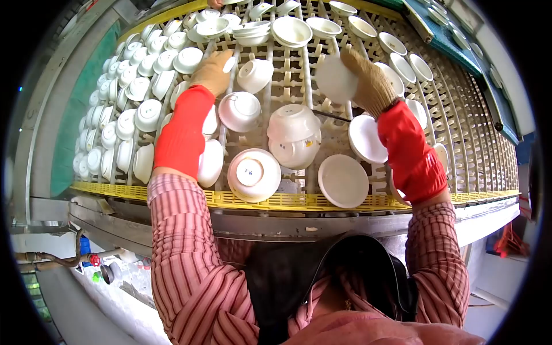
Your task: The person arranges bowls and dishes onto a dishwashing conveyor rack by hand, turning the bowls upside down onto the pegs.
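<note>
A steady, light hold near the rim suits the pale dish [335, 79] that the right hand [371, 83] grips in its fingers above the rack [293, 200], while the left hand [211, 73] pinches a small white piece [229, 64] beside upturned bowls [188, 60].

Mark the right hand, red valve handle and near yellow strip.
Right hand [372, 82]: head view, back of glove.
Red valve handle [95, 260]: head view, wheel.
Near yellow strip [299, 202]: head view, middle section.

A metal frame [41, 115] edges a green panel [80, 123], near pipes [49, 264] with a red valve [95, 260].
</note>
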Demonstrator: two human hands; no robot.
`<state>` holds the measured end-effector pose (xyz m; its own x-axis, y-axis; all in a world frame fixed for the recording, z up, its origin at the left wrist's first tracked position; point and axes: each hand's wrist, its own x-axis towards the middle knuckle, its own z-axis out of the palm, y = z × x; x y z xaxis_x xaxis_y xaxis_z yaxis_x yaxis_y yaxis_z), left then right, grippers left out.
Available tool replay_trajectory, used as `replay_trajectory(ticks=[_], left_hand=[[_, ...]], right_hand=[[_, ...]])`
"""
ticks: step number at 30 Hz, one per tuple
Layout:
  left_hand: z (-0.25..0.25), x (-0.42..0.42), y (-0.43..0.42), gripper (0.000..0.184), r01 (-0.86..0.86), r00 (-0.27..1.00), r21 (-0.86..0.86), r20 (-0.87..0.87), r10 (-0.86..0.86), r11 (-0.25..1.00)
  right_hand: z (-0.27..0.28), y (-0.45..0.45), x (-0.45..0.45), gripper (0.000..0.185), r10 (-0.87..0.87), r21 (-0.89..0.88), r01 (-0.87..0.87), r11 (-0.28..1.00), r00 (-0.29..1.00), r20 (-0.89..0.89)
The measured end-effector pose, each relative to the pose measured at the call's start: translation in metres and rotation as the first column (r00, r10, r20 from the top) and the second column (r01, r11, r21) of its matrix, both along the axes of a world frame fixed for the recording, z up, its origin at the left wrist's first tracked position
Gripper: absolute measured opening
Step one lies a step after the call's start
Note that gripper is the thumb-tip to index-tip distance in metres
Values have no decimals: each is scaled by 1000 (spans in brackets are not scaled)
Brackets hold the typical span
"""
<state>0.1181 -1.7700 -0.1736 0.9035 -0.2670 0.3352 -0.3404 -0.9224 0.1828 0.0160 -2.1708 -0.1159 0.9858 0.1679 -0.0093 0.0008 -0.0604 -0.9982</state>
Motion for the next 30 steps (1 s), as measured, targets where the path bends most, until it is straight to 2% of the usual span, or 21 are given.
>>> replay_trajectory(ticks=[1,3,4,5,6,7,9,11,12,14,16,17,20,21,22,24,26,27,28,29,30], left_hand=[[5,-3,4,46,38,996,-19,-81,-39,999],[21,-20,-3,53,-34,985,34,-169,39,999],[27,-32,-4,58,-71,974,64,-211,83,995],[40,-45,-8,61,-18,975,85,-220,36,996],[52,-62,-14,65,34,974,102,-228,-10,994],[60,-82,-23,69,85,968,112,-244,-56,990],[67,-133,-49,71,241,931,-221,-224,-289,945],[86,-170,-88,75,423,810,-317,-287,-511,849],[67,-176,-100,74,549,800,-184,-165,-577,815],[53,-183,-130,71,550,834,28,-61,-548,835],[58,-179,-138,66,462,876,-20,-149,-459,887],[60,-175,-140,64,416,888,-39,-196,-416,908],[58,-152,-125,56,275,954,132,-162,-253,952],[93,-159,-127,51,139,952,147,-294,-90,979],[83,-149,-117,50,139,983,6,-121,-137,990],[51,-119,-96,48,208,962,-263,230,-148,942],[64,-123,-114,47,118,952,-202,301,-53,972],[48,-115,-120,51,200,923,-173,362,-127,964],[40,-122,-127,54,151,968,-55,209,-136,987],[39,-128,-133,56,242,967,-9,89,-240,970],[44,-136,-141,58,338,941,27,-37,-337,941]], right_hand=[[-3,6,5,69,-2,89,-2,996,999,49],[3,32,17,58,10,442,20,897,998,-66],[-7,37,31,56,49,437,21,899,988,-147],[-5,34,37,54,129,-318,-59,946,970,205],[-13,30,36,53,242,-581,3,814,908,344],[-26,23,30,52,400,-735,39,677,819,412],[-48,10,17,52,651,-900,-7,435,693,309],[-58,8,-4,49,752,-982,33,188,638,165],[-35,13,-33,48,524,-917,-166,363,850,54],[-20,21,-45,48,537,-970,-122,212,843,11],[-28,23,-41,47,554,-989,-127,71,830,-67],[-33,25,-40,39,538,-995,-65,82,843,-11],[-35,17,-33,29,530,-988,-70,136,848,13],[-31,10,-37,29,555,-981,-46,186,829,66],[-24,6,-36,33,411,-911,-106,398,909,74],[0,-2,-39,40,103,-637,-105,764,994,-40],[26,-6,-42,46,-1,-533,76,843,990,140],[17,-16,-35,47,25,-438,145,887,933,360],[10,-25,-28,48,32,-326,189,926,823,568],[38,-30,-43,57,73,-535,256,805,852,518],[37,-35,-42,60,114,-559,213,801,863,493]])
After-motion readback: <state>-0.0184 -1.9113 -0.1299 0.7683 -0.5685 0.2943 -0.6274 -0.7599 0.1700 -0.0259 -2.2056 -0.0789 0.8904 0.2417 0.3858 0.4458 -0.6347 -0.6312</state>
